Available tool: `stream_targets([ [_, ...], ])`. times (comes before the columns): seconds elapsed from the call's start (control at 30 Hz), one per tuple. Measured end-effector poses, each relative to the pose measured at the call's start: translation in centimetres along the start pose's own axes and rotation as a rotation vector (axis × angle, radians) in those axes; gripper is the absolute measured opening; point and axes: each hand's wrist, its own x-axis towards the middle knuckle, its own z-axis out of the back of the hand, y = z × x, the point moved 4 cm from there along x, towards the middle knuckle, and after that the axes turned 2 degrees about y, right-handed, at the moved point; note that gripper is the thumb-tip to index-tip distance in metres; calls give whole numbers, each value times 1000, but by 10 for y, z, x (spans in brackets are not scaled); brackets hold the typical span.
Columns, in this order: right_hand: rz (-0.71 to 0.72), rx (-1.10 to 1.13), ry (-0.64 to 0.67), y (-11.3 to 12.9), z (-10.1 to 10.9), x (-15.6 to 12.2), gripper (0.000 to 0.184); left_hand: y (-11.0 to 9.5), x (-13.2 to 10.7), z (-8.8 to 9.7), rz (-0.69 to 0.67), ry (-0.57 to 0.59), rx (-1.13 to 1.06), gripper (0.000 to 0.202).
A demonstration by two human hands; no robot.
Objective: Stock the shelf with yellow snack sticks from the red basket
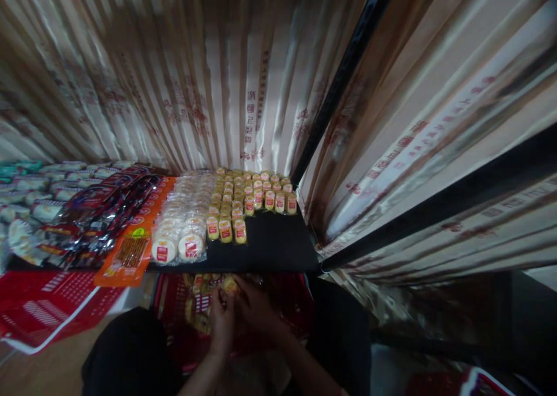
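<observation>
We saw yellow packets (249,204) with red-printed labels, round white packets (191,247) with red labels, an orange packet (130,254) with a yellow-green oval, a black shelf (281,242), a red basket (298,306) and cream curtains (230,94) patterned with reddish characters.

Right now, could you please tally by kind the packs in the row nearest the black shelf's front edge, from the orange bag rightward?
Orange bag of brown sticks: 1
Round white packs with red labels: 2
Small yellow packs with red labels: 3
Total: 6
</observation>
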Motion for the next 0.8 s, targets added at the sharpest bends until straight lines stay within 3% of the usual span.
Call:
stream_targets([
  [0.13,15,34,-76,9,23,-6,43,-30,-14,-2,-119,-8,-67,56],
  [0.33,21,87,-209,16,56,-9,42,-70,-18,-18,-295,88,-85,47],
  [0.8,27,-3,-651,-6,142,21,40,-163,14,-93,-574,175,-28,34],
])
